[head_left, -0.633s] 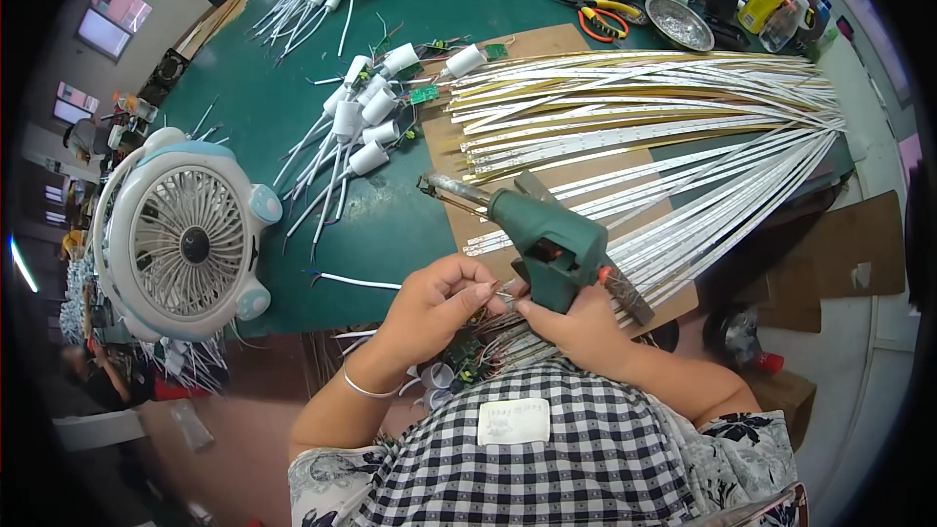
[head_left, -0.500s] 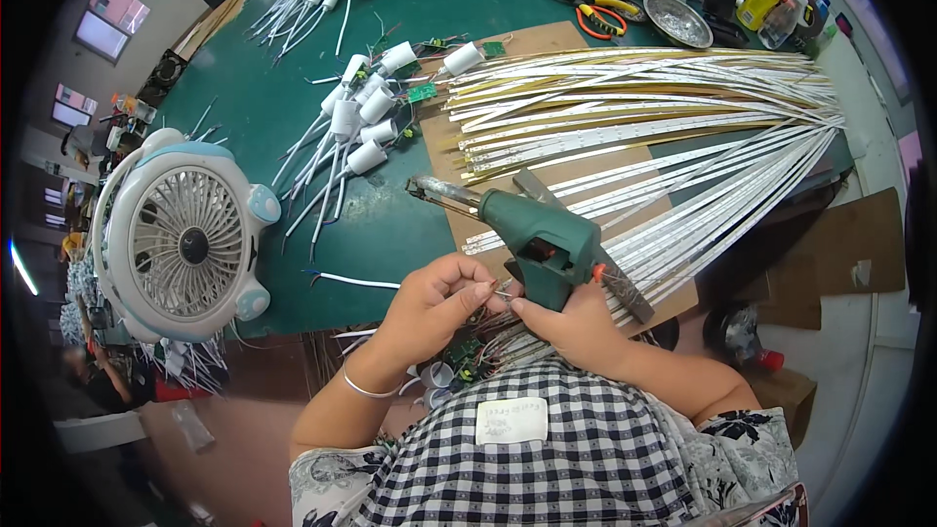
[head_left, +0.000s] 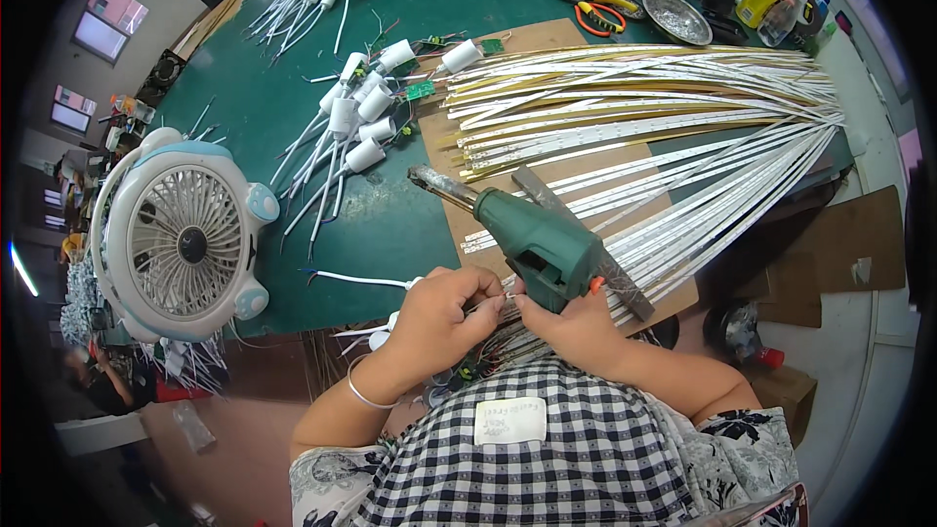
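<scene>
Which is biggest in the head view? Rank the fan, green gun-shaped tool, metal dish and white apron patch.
1. Fan
2. Green gun-shaped tool
3. Metal dish and white apron patch: too alike to rank

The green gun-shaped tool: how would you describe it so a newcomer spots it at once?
Start at the green table and find the wide spread of white strips on its right side. By their near-left ends, the person's right hand holds the tool. Its bulky, pistol-like body and metal nose set it apart from the slim strips.
</scene>
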### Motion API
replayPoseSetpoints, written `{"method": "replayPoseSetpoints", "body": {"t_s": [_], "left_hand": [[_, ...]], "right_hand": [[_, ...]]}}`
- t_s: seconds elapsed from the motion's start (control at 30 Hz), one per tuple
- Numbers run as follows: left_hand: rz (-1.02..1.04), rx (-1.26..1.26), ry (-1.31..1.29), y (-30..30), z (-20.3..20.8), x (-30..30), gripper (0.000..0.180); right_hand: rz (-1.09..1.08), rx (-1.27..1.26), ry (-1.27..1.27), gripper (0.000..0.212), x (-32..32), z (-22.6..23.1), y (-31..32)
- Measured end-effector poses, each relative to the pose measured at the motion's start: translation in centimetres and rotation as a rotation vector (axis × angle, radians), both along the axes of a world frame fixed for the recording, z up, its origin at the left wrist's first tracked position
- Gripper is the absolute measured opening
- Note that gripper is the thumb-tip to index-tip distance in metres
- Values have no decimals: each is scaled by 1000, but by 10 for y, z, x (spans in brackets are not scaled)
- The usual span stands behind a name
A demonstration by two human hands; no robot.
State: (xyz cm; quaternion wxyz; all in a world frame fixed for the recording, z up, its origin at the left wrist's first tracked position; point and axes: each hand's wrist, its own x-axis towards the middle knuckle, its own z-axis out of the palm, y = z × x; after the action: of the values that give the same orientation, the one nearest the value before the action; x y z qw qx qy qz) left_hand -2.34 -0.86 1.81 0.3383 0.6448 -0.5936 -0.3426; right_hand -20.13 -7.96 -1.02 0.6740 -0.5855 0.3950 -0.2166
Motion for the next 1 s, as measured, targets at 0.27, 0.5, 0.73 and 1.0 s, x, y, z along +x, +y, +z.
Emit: {"method": "replayPoseSetpoints", "body": {"t_s": [0.27, 0.5, 0.73, 1.0], "left_hand": [[-15, -32, -24, -1, -3, 0, 11], [-49, 48, 87, -4, 1, 0, 10], [65, 184, 338, 3, 2, 9, 5], [57, -521, -660, -19, -2, 46, 18]], "right_hand": [[24, -72, -47, 39, 0, 1, -1], [-73, -170, -72, 40, 2, -1, -2], [-506, -422, 135, 16, -27, 29, -21], [-695, -292, -119, 17, -107, 37, -41]]}}
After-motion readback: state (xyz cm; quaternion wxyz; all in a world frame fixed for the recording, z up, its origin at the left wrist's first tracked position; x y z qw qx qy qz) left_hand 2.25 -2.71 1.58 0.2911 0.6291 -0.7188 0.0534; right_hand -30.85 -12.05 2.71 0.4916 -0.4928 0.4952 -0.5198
